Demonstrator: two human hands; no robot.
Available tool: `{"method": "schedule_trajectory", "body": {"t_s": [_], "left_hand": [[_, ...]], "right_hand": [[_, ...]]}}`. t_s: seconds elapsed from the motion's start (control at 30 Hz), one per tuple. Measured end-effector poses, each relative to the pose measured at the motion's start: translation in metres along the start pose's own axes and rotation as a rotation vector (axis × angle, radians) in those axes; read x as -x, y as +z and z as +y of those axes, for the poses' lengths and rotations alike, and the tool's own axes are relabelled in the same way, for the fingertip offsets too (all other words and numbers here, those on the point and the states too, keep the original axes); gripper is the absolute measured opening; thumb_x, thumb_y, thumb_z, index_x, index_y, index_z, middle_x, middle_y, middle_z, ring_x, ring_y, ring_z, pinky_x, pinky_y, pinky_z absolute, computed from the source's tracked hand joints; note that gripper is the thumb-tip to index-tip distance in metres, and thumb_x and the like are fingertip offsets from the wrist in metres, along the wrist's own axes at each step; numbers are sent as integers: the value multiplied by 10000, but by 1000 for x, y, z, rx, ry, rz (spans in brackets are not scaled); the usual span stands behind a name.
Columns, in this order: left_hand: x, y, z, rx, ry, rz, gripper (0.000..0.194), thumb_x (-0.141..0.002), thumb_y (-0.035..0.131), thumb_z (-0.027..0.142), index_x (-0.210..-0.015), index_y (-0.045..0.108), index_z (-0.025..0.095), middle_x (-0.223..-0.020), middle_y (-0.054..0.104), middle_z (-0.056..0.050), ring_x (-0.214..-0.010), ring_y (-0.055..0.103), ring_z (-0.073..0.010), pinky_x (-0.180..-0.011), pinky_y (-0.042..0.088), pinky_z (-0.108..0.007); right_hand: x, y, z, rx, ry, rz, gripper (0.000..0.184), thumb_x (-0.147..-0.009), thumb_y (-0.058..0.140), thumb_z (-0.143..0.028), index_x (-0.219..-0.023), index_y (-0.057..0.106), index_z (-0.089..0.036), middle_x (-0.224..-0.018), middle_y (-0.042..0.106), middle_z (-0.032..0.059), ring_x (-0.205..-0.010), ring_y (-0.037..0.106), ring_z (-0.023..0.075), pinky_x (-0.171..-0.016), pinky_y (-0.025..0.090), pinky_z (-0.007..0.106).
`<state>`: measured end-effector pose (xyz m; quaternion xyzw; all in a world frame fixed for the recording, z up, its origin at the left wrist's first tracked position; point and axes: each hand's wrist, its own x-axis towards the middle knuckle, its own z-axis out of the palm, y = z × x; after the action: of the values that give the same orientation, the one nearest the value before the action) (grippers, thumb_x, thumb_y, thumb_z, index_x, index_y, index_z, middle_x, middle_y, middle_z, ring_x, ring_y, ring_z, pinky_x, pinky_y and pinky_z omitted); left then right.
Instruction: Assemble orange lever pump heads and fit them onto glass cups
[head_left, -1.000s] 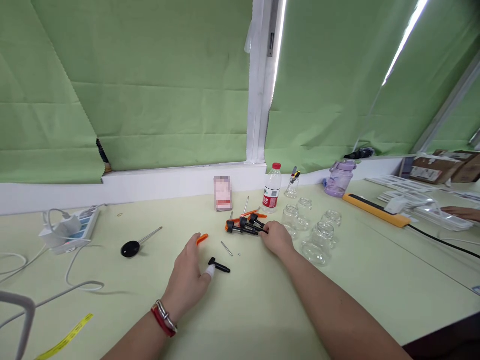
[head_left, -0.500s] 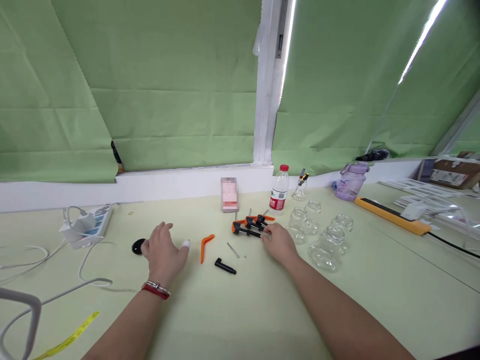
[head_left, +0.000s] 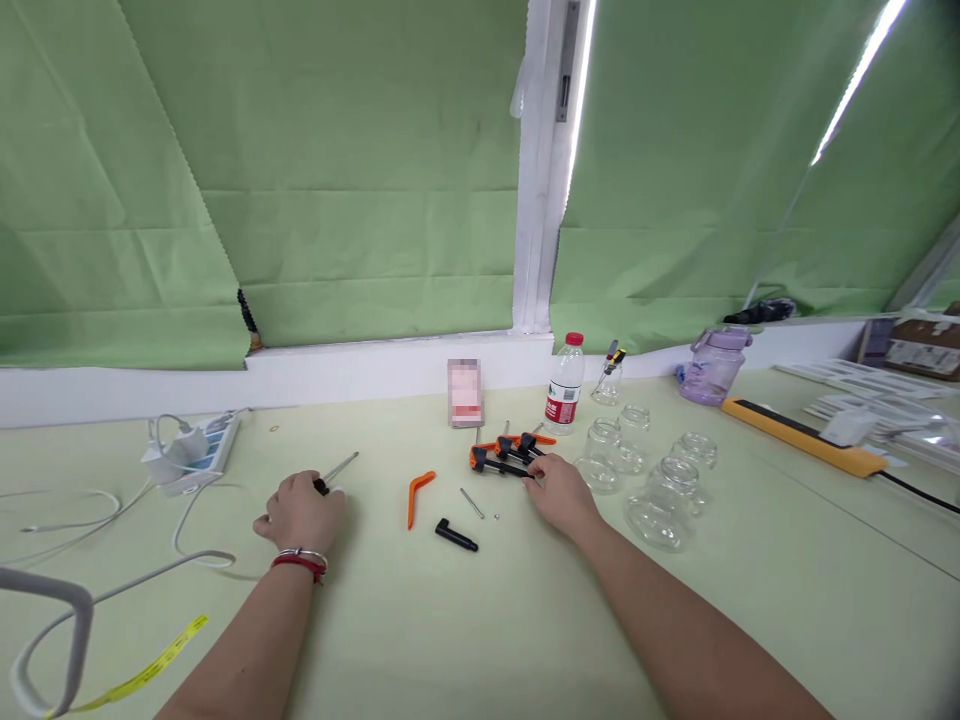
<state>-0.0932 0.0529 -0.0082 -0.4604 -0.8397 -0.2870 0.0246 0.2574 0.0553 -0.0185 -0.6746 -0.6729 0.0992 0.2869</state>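
Note:
My left hand (head_left: pixel 301 513) is curled over the black round handle of a screwdriver (head_left: pixel 339 468), whose metal shaft sticks out up and to the right. My right hand (head_left: pixel 559 490) rests on the table with its fingertips against a pile of black and orange clamp parts (head_left: pixel 510 453). Between the hands lie a loose orange lever (head_left: pixel 418 494), a black handle piece (head_left: pixel 455 536), a thin metal pin (head_left: pixel 472 502) and a tiny screw.
Several clear glass jars (head_left: pixel 660 480) stand right of my right hand. A water bottle (head_left: pixel 564 385), a small box (head_left: pixel 465 392) and a purple jug (head_left: pixel 712 364) line the back. A power strip (head_left: pixel 191 455) with cables sits left; a yellow strip (head_left: pixel 799 438) lies far right.
My left hand moved left from the black handle piece to the screwdriver and closed over its handle. The right hand stayed at the clamp pile. The view shifted slightly left.

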Motion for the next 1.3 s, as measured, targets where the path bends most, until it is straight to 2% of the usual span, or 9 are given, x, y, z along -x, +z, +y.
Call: {"method": "schedule_trajectory", "body": {"t_s": [0.13,0.27,0.33,0.5,0.63,0.8,0.93,1.1,1.3], "left_hand": [[1,0,2,9,19,-32,302,-659,544,322,-932,598,206,-1129,567,-143,-1076,488,-379,-905,329,-539],[4,2,3,42,53,-74,499,-660,553,357,-1128,536,184,-1158,560,-157,-1067,507,-363,-848,423,-472],[6,2,5,53,72,-106,538,-662,562,400,-1153,534,182,-1189,546,-161,-1072,514,-364,-838,440,-461],[15,0,12,69,136,-188,496,-693,528,507,-1061,586,180,-1204,536,-148,-1046,552,-336,-811,464,-424],[26,-3,21,74,245,-228,464,-702,518,526,-1013,604,192,-1162,558,-119,-1039,558,-297,-787,470,-362],[46,-2,36,46,401,-257,374,-704,517,538,-834,647,212,-1085,592,-85,-998,561,-288,-764,452,-348],[58,4,44,15,459,-261,390,-687,534,565,-753,646,197,-1076,591,-101,-966,566,-301,-749,446,-367],[58,10,44,-8,494,-264,244,-706,549,401,-741,667,190,-1106,579,-104,-921,577,-288,-765,435,-385],[53,11,38,41,496,-274,146,-703,508,206,-708,652,181,-1029,594,-88,-873,579,-254,-672,443,-327]], "right_hand": [[1,0,0,1,-13,-14,105,-780,570,-227,-837,641,-174,-944,613,53,-825,577,177,-677,389,260],[2,0,0,-1,-23,-25,107,-784,565,-232,-831,643,-175,-933,616,51,-818,574,177,-678,390,263],[2,0,-1,-2,-25,-26,103,-785,564,-231,-822,642,-177,-930,619,51,-830,571,180,-686,392,264],[2,2,0,-9,-29,-35,97,-783,565,-238,-804,641,-182,-920,629,51,-839,569,184,-687,395,261],[2,3,1,-15,-30,-40,94,-780,565,-243,-797,640,-190,-924,634,50,-844,572,186,-675,394,259],[1,4,0,-19,-29,-44,102,-782,557,-256,-778,637,-192,-908,637,56,-821,578,186,-674,394,266],[2,4,-1,-24,-29,-48,95,-774,559,-252,-771,636,-197,-898,644,55,-819,579,190,-675,391,271],[1,4,-3,-34,-29,-53,87,-770,566,-245,-757,633,-192,-898,644,57,-803,581,186,-672,386,271],[3,3,-4,-57,-26,-53,78,-762,573,-240,-743,632,-194,-871,644,52,-797,586,190,-661,386,275]]}}
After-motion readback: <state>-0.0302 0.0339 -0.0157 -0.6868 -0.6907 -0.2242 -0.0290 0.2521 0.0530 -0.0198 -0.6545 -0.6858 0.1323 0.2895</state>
